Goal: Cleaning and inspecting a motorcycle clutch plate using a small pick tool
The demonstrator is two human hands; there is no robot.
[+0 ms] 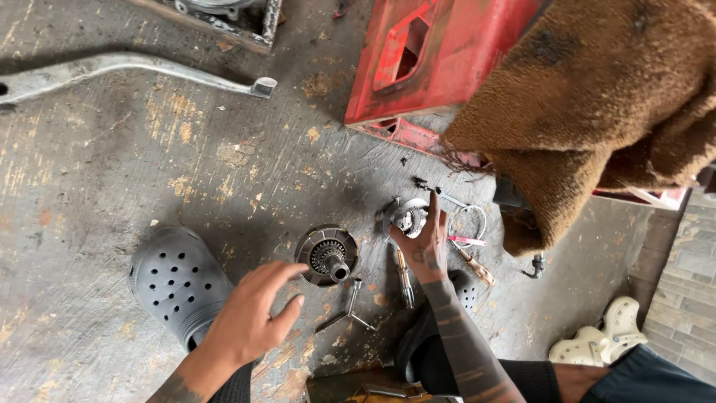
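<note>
Head view: left hand (250, 317) spread wide near the round clutch part (327, 255), right hand (424, 242) holding a small metal piece (409, 219).

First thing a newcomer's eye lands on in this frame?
Probably the round toothed clutch-like part lying on the worn concrete floor at centre, with the left hand open just short of it. To its right, the right hand reaches onto a smaller metal part among scattered tools. A red panel and a brown rag fill the upper right.
</note>
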